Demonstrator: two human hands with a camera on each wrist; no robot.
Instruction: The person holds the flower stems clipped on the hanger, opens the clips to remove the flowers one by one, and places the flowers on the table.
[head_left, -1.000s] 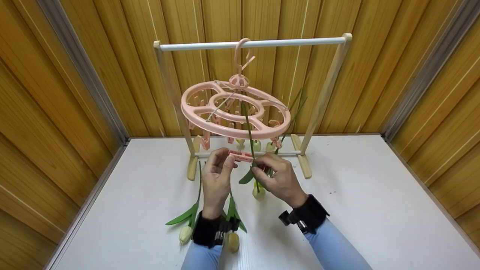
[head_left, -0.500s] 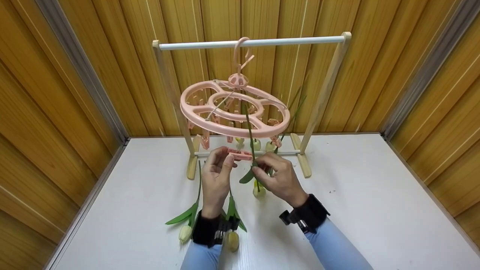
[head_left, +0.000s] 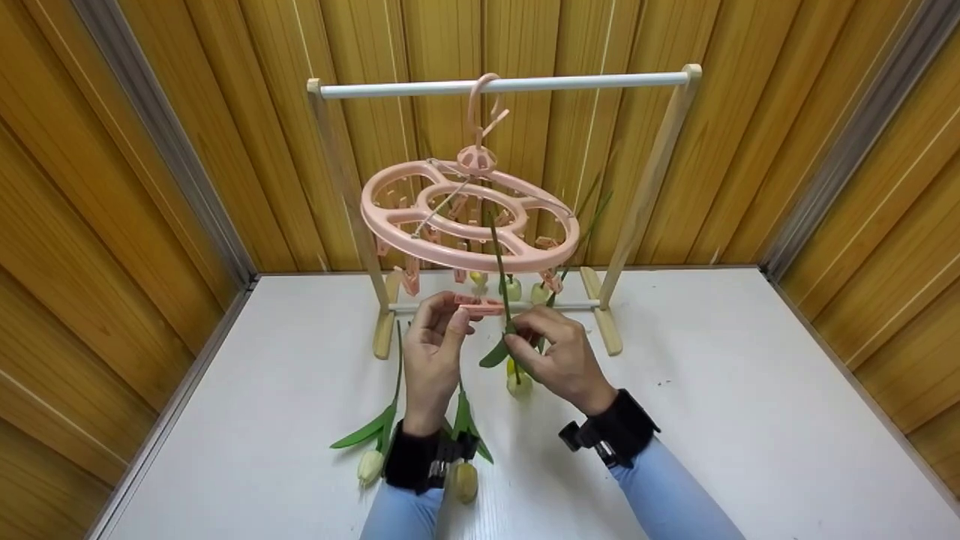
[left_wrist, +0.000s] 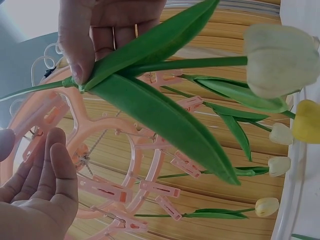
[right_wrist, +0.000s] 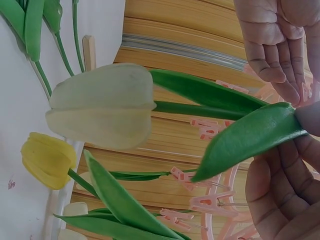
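My left hand point(head_left: 433, 367) pinches a pink clothespin point(head_left: 484, 308) that hangs below the front of a pink oval clip hanger point(head_left: 450, 262). To its right, my right hand point(head_left: 559, 356) pinches an artificial white tulip point(right_wrist: 102, 107) by the stem where the leaves begin. The tulip is upside down, its bloom point(head_left: 518, 384) below the hand and its bare stem point(head_left: 498, 255) rising in front of the hanger's rim. In the head view the stem stands just right of the clothespin's tip. Several tulips, one of them yellow point(right_wrist: 47, 160), hang bloom-down from other clothespins point(left_wrist: 170, 207).
A wooden rack with a white top bar point(head_left: 585, 82) carries the hanger by its hook point(head_left: 480, 112). Two tulips lie on the white table near my left forearm: a white tulip point(head_left: 370, 469) and another tulip point(head_left: 466, 482). Wood-grain panels point(head_left: 187, 135) enclose the back and sides.
The clothespin in my left hand has turned slightly and sits a little higher, more level. The held tulip has barely shifted; both hands keep nearly the same place.
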